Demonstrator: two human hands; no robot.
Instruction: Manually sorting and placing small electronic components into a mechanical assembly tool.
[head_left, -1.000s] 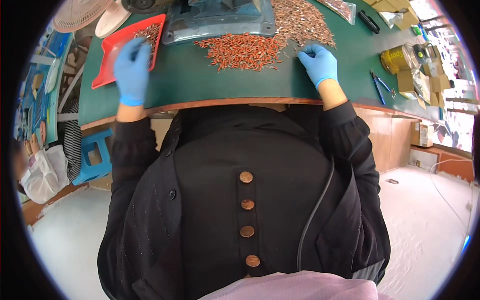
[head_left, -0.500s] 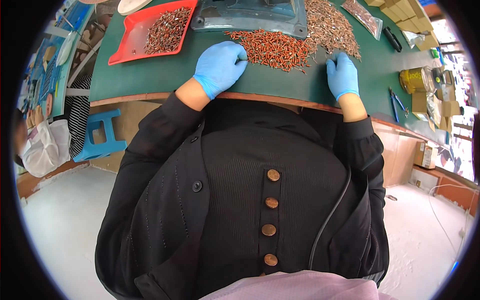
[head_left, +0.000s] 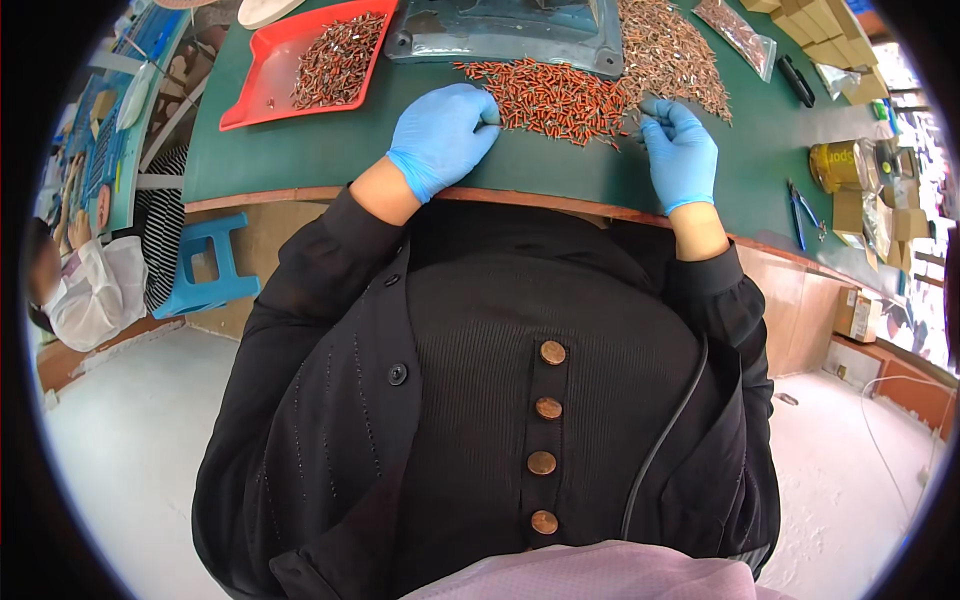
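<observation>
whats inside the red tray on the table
The red tray holds a loose heap of small reddish-brown parts, with bare tray floor beside it. Anything under the heap is hidden.

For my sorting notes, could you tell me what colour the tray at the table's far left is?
The tray is red, seen in the head view.

Clad in a black ribbed top with four round brown buttons down the front, under an open black jacket with one small dark button. Blue disposable glove on left hand (head_left: 441, 137) and right hand (head_left: 682, 152). Thin black cable across chest.
</observation>
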